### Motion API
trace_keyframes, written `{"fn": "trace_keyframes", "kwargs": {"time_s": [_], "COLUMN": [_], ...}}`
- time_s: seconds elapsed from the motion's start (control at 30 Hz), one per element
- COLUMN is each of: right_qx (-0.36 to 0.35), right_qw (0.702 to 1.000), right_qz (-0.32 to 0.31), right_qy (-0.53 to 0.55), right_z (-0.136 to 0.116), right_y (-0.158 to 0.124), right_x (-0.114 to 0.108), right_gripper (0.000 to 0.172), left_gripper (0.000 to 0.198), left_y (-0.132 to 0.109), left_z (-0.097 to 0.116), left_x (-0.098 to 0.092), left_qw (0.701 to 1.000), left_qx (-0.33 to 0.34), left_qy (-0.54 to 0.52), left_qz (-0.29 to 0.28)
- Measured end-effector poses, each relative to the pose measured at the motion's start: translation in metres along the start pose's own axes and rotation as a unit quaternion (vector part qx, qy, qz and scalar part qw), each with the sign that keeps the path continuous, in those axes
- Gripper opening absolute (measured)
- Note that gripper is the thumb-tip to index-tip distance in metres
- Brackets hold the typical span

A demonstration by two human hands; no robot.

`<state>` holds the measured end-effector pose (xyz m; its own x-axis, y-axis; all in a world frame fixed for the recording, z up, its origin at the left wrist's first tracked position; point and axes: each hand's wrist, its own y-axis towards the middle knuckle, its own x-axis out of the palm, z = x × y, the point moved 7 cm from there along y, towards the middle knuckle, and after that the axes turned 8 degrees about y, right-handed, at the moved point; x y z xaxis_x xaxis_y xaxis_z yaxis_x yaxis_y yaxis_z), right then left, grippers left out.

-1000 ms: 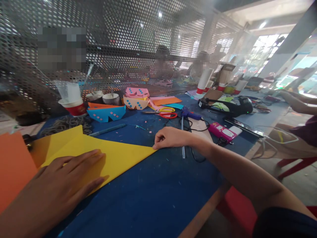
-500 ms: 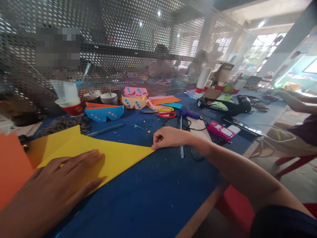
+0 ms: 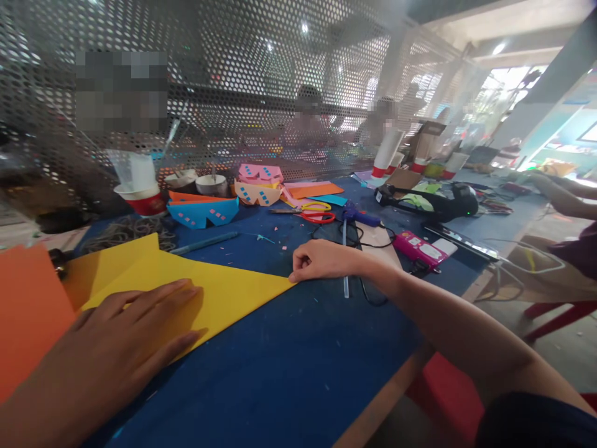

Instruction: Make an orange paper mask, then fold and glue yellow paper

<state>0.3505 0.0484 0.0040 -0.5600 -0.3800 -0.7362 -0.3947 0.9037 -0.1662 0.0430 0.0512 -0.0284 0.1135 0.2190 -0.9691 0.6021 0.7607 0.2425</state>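
A folded sheet of yellow paper lies on the blue tabletop, narrowing to a point at its right end. My left hand rests flat on the paper with fingers stretched out. At the pointed tip, my right hand has its fingers curled and pinched on the paper's corner. Orange paper shows beyond my left wrist, at the left edge of the view. Just behind the yellow paper lies a teal pen-like stick.
Behind are folded paper pieces, blue and peach, scissors, a purple glue gun, cables, a magenta device and a black headset. Paper cups stand along a perforated screen. Another person's arm is at far right.
The view has shifted slightly, so the scene appears a little further right. Both hands keep the same pose on the yellow paper.
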Motion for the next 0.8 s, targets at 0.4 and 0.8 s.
{"fn": "trace_keyframes", "kwargs": {"time_s": [0.4, 0.8], "right_qx": [0.014, 0.025], "right_qw": [1.0, 1.0], "right_qz": [0.009, 0.014], "right_qy": [-0.006, -0.011], "right_z": [0.004, 0.004], "right_y": [-0.001, -0.002], "right_x": [0.003, 0.004], "right_gripper": [0.025, 0.023], "left_gripper": [0.058, 0.06], "left_y": [0.0, -0.001], "left_z": [0.015, 0.017], "left_x": [-0.014, -0.014], "left_qw": [0.999, 1.0], "left_qx": [0.006, 0.007], "left_qy": [0.035, 0.026], "left_qz": [-0.013, -0.007]}}
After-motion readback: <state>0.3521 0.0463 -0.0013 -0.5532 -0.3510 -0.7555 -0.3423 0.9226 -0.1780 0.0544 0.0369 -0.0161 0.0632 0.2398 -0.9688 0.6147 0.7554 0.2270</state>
